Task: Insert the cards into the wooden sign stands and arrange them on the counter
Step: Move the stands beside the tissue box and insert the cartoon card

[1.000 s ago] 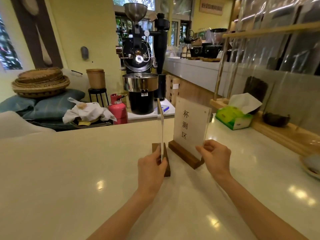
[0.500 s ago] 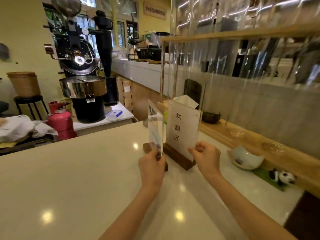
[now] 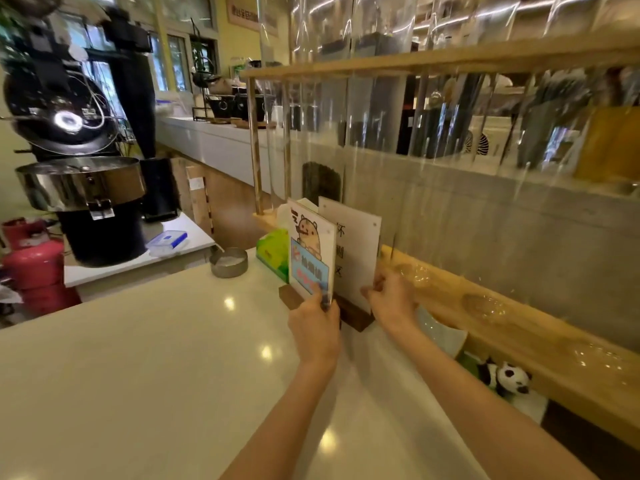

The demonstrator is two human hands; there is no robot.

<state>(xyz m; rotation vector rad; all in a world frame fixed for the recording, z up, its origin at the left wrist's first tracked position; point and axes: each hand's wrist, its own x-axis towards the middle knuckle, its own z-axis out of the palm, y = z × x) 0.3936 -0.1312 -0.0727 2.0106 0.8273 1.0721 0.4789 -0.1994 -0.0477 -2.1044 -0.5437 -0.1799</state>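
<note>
Left hand (image 3: 317,329) pinches cartoon card (image 3: 311,251); right hand (image 3: 393,299) pinches text card (image 3: 353,244), both beside tissue box (image 3: 275,251). Risk: crowding topples them.

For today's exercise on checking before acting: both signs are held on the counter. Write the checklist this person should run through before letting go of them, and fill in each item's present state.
1. Left hand grips the cartoon sign at its lower edge: ok.
2. Right hand holds the white text sign at its lower right edge: ok.
3. Both panels stand upright: ok.
4. Each panel is fully seated in its wooden base: cannot tell, the hands hide the slots.
5. Signs set apart and both readable: not ok, the cartoon sign overlaps the text sign.
6. Counter free in front of the signs: ok.
</note>
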